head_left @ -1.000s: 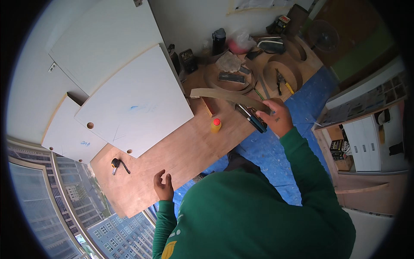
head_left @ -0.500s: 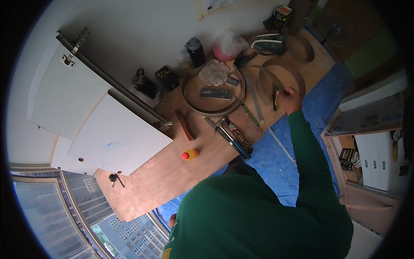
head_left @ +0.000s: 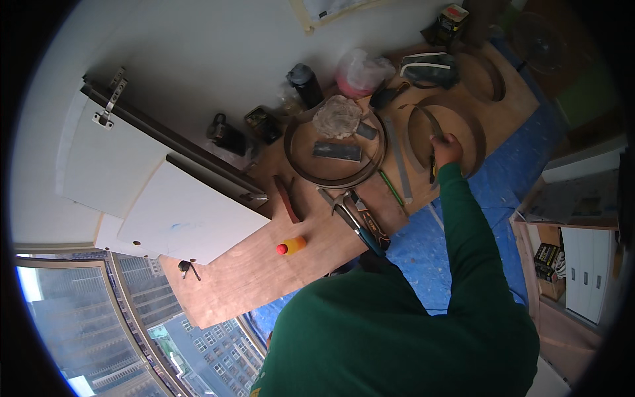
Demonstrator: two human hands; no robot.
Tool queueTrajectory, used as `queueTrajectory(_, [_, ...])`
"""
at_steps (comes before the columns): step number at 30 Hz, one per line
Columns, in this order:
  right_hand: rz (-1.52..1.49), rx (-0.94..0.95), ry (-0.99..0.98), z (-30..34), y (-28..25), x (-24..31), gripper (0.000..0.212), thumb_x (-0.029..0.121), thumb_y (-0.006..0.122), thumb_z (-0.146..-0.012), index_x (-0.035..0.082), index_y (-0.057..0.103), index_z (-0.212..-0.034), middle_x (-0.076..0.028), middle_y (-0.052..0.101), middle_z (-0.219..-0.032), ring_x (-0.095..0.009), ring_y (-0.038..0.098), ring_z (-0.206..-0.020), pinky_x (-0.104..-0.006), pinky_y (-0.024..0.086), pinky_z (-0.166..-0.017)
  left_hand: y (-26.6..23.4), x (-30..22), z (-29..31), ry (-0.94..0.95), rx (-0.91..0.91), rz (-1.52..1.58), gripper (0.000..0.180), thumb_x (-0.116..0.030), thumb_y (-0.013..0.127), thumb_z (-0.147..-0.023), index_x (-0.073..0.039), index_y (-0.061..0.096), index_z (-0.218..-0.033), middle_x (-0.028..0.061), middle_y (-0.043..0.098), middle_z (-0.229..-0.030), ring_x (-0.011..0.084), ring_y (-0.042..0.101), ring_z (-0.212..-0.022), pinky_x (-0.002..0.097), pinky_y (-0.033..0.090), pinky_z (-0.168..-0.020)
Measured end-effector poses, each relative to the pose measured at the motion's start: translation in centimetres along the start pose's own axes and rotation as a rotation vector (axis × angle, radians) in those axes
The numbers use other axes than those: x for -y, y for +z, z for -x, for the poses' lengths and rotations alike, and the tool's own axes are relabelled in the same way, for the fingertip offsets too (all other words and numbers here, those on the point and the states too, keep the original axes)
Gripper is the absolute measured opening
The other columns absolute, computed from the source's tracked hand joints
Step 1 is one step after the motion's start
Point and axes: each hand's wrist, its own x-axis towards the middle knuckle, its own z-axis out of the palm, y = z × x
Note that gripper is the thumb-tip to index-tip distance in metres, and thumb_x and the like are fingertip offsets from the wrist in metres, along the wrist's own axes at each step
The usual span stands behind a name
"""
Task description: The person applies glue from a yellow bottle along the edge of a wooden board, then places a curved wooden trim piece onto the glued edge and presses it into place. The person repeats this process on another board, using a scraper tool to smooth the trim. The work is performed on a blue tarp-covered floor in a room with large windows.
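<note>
My right hand (head_left: 448, 149) is closed around the end of a thin brown edging strip (head_left: 433, 123), at the right part of the plywood board. The strip curves up and away from the fingers, inside a larger loop of brown strip (head_left: 475, 129) lying on the board. Close beside the hand, a yellow-and-black tool (head_left: 433, 169) is partly covered by it. A grey flat strip (head_left: 399, 159) and a green pencil (head_left: 391, 188) lie to its left. Of my left hand only a sliver (head_left: 269, 339) shows past my green top; its fingers are hidden.
On the plywood (head_left: 231, 278) lie a hammer (head_left: 357, 221), an orange-and-black cutter (head_left: 370, 218), a yellow bottle with red cap (head_left: 292, 245) and a coiled strip (head_left: 291, 162) around sanding blocks. White panels (head_left: 178, 212) lean at left. A blue sheet (head_left: 420, 255) covers the floor.
The whole view has shifted slightly. The strip in my right hand now arches more steeply and its far part has swung rightward. Less of my left hand shows.
</note>
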Motion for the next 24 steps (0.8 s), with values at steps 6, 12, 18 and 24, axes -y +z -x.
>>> queueTrajectory(6, [0.097, -0.016, -0.117, 1.5, 4.6, -0.4, 0.049, 0.033, 0.084, -0.082, -0.005, 0.072, -0.111, -0.028, 0.075, -0.108, -0.042, 0.072, -0.105, -0.0448, 0.056, -0.091, 0.4, -1.1, 0.5, -0.015, -0.003, -0.01, 0.032, -0.032, 0.073, -0.094, -0.005, 0.077, -0.111, 0.019, 0.079, -0.097, 0.0339, 0.077, -0.094, 0.0448, 0.06, -0.083])
queueTrajectory(12, [0.241, -0.003, -0.095, 2.6, 8.1, 0.2, 0.05, 0.034, 0.08, -0.085, -0.003, 0.072, -0.116, -0.029, 0.073, -0.114, -0.045, 0.07, -0.11, -0.0489, 0.056, -0.095, 0.7, -0.7, 1.0, -0.025, -0.012, -0.012, 0.033, -0.032, 0.073, -0.094, -0.005, 0.077, -0.111, 0.019, 0.079, -0.098, 0.0337, 0.077, -0.094, 0.0447, 0.06, -0.083])
queueTrajectory(18, [0.337, 0.042, -0.127, 4.2, 10.4, -1.6, 0.053, 0.037, 0.077, -0.088, -0.001, 0.07, -0.123, -0.028, 0.073, -0.118, -0.043, 0.07, -0.112, -0.0496, 0.056, -0.097, 0.5, -0.9, 1.3, -0.024, -0.012, -0.017, 0.033, -0.032, 0.073, -0.094, -0.005, 0.077, -0.112, 0.019, 0.079, -0.098, 0.0336, 0.078, -0.095, 0.0445, 0.06, -0.084])
queueTrajectory(24, [0.43, 0.245, -0.002, 6.2, 10.5, -0.7, 0.065, 0.038, 0.079, -0.089, -0.001, 0.063, -0.139, -0.027, 0.069, -0.131, -0.04, 0.067, -0.123, -0.0469, 0.054, -0.104, 1.2, -0.8, 2.1, -0.043, -0.01, -0.007, 0.033, -0.032, 0.073, -0.094, -0.004, 0.077, -0.112, 0.0191, 0.079, -0.099, 0.0334, 0.078, -0.095, 0.0444, 0.06, -0.084])
